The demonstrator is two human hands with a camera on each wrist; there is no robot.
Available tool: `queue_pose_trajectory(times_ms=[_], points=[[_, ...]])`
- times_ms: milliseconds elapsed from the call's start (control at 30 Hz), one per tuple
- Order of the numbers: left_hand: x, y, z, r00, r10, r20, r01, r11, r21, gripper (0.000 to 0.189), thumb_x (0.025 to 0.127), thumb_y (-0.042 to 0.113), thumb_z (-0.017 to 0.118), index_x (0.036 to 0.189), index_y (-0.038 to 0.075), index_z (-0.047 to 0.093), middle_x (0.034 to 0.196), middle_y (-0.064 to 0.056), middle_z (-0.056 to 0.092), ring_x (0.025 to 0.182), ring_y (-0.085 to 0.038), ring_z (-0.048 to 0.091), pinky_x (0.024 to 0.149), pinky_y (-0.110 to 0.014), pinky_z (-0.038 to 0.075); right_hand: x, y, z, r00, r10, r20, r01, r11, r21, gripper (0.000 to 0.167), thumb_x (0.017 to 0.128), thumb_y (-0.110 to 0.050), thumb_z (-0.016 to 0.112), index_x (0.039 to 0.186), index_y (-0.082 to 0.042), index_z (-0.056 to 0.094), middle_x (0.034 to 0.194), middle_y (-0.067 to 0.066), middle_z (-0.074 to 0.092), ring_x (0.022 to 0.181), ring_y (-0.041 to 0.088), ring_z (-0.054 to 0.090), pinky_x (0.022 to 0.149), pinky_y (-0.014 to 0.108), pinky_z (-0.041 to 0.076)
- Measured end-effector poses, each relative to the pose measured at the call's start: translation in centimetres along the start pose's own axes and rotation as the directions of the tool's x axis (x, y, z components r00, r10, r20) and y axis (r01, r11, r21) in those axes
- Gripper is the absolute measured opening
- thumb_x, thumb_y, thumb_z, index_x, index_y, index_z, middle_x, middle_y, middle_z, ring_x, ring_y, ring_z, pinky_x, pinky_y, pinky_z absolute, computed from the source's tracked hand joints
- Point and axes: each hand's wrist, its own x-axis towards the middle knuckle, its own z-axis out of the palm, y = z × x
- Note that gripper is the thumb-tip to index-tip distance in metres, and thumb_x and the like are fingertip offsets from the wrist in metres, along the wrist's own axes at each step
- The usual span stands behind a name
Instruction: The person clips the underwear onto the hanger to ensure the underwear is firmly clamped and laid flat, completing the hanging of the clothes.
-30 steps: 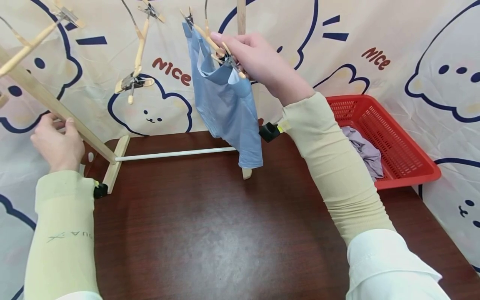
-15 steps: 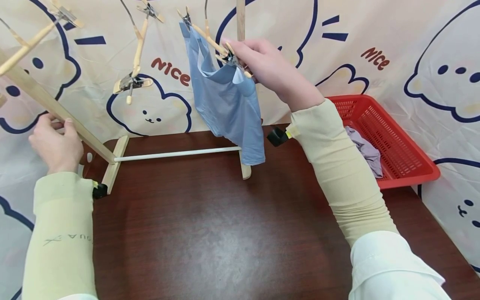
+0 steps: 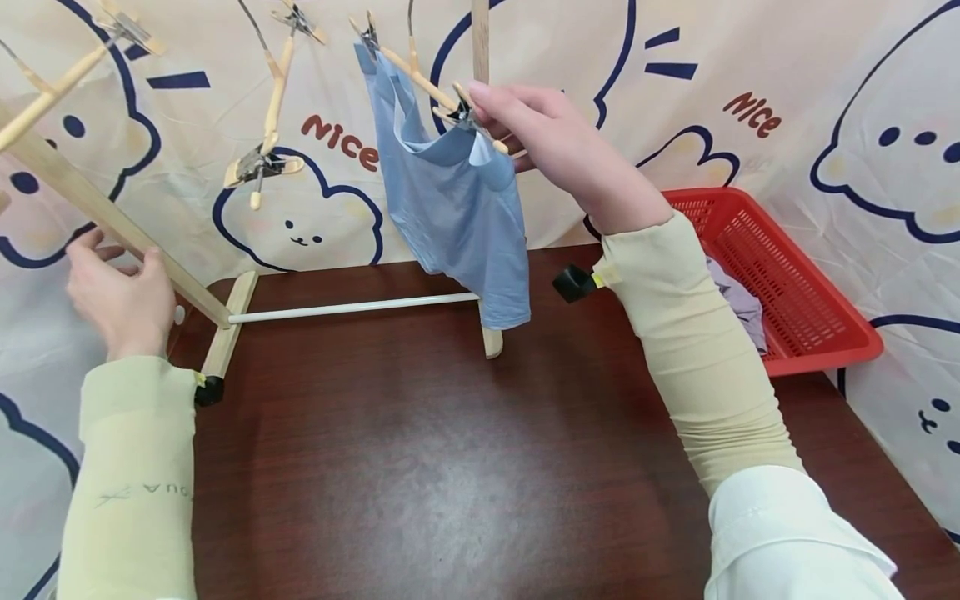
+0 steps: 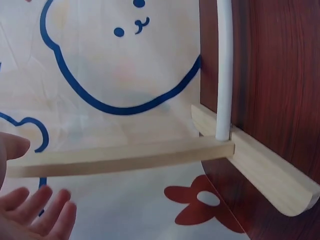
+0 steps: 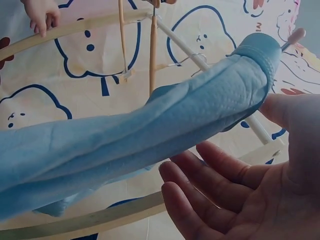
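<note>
Light blue pants (image 3: 457, 208) hang by the waistband from a wooden clip hanger (image 3: 420, 77), a metal clip (image 3: 463, 112) at its near end. My right hand (image 3: 558, 137) is beside that clip, thumb tip close to it, fingers loosely bent. In the right wrist view, the fingers (image 5: 215, 185) spread below the pants and close on nothing; whether the thumb touches the waistband I cannot tell. My left hand (image 3: 123, 292) is at the rack's left wooden post (image 3: 123, 225). In the left wrist view, its thumb and fingers (image 4: 55, 210) stand apart on either side of the post.
Other clip hangers (image 3: 277, 92) hang at the left. A white crossbar (image 3: 352, 307) joins the rack's wooden feet (image 3: 231, 325) on the dark brown table (image 3: 420, 450). At the right, a red basket (image 3: 817, 325) holds a purple cloth (image 3: 738, 304). A printed curtain (image 3: 322, 217) stands behind.
My right hand has let go of the hanger's end and drawn back to the right and slightly down. My left hand has loosened from the post, moving slightly right and down.
</note>
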Motion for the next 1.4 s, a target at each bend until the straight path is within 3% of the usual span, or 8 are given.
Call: queue_pose_trajectory(times_ms=[133, 233, 467, 600, 700, 867, 1233, 1400], points=[[-0.5, 0.0, 0.5, 0.999, 0.017, -0.038, -0.018, 1.0, -0.009, 0.062, 0.097, 0.039, 0.061, 0.152, 0.033, 0.033, 0.137, 0.016, 0.041, 0.108, 0.004, 0.039, 0.102, -0.022, 0.032, -0.3, 0.3, -0.2, 1.0, 0.018, -0.01, -0.018, 1.0, -0.003, 0.038, 0.105, -0.043, 0.052, 0.111, -0.008, 0.064, 0.104, 0.009, 0.057, 0.098, 0.024, 0.058, 0.09, 0.034, 0.048], [-0.7, -0.2, 0.9, 0.989, 0.105, -0.101, -0.106, 0.994, -0.008, 0.063, 0.096, 0.037, 0.062, 0.151, 0.029, 0.034, 0.141, 0.013, 0.039, 0.112, 0.001, 0.036, 0.104, -0.023, 0.03, -0.5, 0.5, -0.4, 1.0, 0.024, -0.015, -0.024, 1.0, -0.005, 0.039, 0.105, -0.044, 0.052, 0.118, -0.009, 0.064, 0.11, 0.008, 0.061, 0.101, 0.024, 0.061, 0.093, 0.033, 0.048], [-1.9, 0.2, 1.4, 0.925, 0.318, -0.207, -0.32, 0.947, 0.027, 0.067, 0.095, 0.042, 0.062, 0.151, 0.016, 0.035, 0.148, 0.001, 0.036, 0.137, -0.009, 0.032, 0.112, -0.023, 0.021, -1.1, 0.9, -1.1, 0.999, 0.0, -0.044, -0.002, 0.999, -0.044, 0.042, 0.106, -0.041, 0.049, 0.126, -0.007, 0.063, 0.123, 0.009, 0.063, 0.108, 0.026, 0.062, 0.096, 0.035, 0.049], [-3.1, 1.4, 1.3, 0.925, 0.325, -0.195, -0.331, 0.944, 0.002, 0.071, 0.093, 0.042, 0.063, 0.153, 0.016, 0.034, 0.15, 0.002, 0.032, 0.139, -0.004, 0.025, 0.113, -0.019, 0.015, -1.5, 1.2, -1.5, 0.998, -0.009, -0.059, 0.005, 0.998, -0.064, 0.043, 0.107, -0.039, 0.047, 0.127, -0.004, 0.061, 0.124, 0.01, 0.062, 0.108, 0.026, 0.062, 0.095, 0.036, 0.049], [-4.1, 2.0, 1.4, 0.912, 0.366, -0.187, -0.378, 0.925, -0.032, 0.071, 0.093, 0.039, 0.065, 0.152, 0.013, 0.035, 0.151, 0.0, 0.031, 0.139, -0.004, 0.025, 0.113, -0.019, 0.015, -1.8, 1.3, -1.7, 0.997, -0.007, -0.07, 0.003, 0.998, -0.055, 0.041, 0.107, -0.039, 0.047, 0.125, -0.005, 0.061, 0.123, 0.01, 0.063, 0.109, 0.026, 0.063, 0.095, 0.036, 0.049], [-5.4, 2.6, 2.2, 0.86, 0.47, -0.2, -0.492, 0.867, -0.078, 0.07, 0.093, 0.036, 0.067, 0.149, 0.008, 0.038, 0.148, -0.004, 0.036, 0.137, -0.008, 0.031, 0.113, -0.023, 0.018, -2.5, 1.7, -2.3, 0.996, 0.003, -0.094, -0.003, 1.0, 0.001, 0.037, 0.107, -0.039, 0.048, 0.122, -0.008, 0.062, 0.122, 0.011, 0.064, 0.111, 0.027, 0.062, 0.095, 0.037, 0.047], [-8.8, 3.5, 3.5, 0.849, 0.521, -0.088, -0.528, 0.834, -0.159, 0.074, 0.093, 0.04, 0.069, 0.153, 0.013, 0.034, 0.154, 0.003, 0.034, 0.136, -0.008, 0.032, 0.111, -0.029, 0.024, -4.6, 3.0, -4.0, 0.985, 0.044, -0.166, -0.044, 0.999, 0.006, 0.039, 0.106, -0.043, 0.05, 0.128, -0.012, 0.061, 0.125, 0.009, 0.064, 0.114, 0.026, 0.061, 0.097, 0.037, 0.046], [-9.9, 3.8, 4.2, 0.833, 0.55, -0.058, -0.55, 0.814, -0.186, 0.074, 0.093, 0.036, 0.071, 0.152, 0.01, 0.035, 0.153, -0.002, 0.037, 0.137, -0.012, 0.034, 0.111, -0.03, 0.026, -5.4, 3.5, -4.7, 0.978, 0.07, -0.197, -0.069, 0.998, 0.011, 0.04, 0.105, -0.045, 0.051, 0.127, -0.014, 0.062, 0.126, 0.009, 0.065, 0.115, 0.026, 0.061, 0.095, 0.036, 0.048]])
